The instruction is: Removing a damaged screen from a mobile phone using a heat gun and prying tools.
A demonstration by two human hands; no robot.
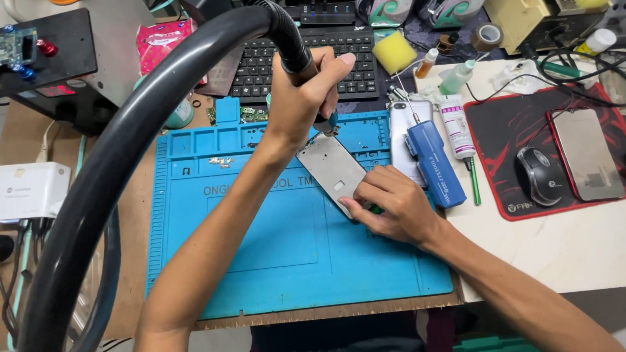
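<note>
The left hand (304, 91) has its grip closed around the handle of a hot-air tool (298, 54) with a thick black hose, and the nozzle points down at the top end of a grey phone frame (331, 171). The frame lies tilted on the blue work mat (267, 251) on the bench (570, 243). The right hand (396, 204) presses its fingers together on the lower edge of the frame, just beside a blue box-shaped tool (434, 162).

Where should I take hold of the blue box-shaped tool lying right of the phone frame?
Take the blue tool across its long sides at mid-body, coming from above. It lies flat and slanted, top end toward the keyboard. The right hand crowds its lower left, and a white tube lies close on its right, so space there is tight.
</note>
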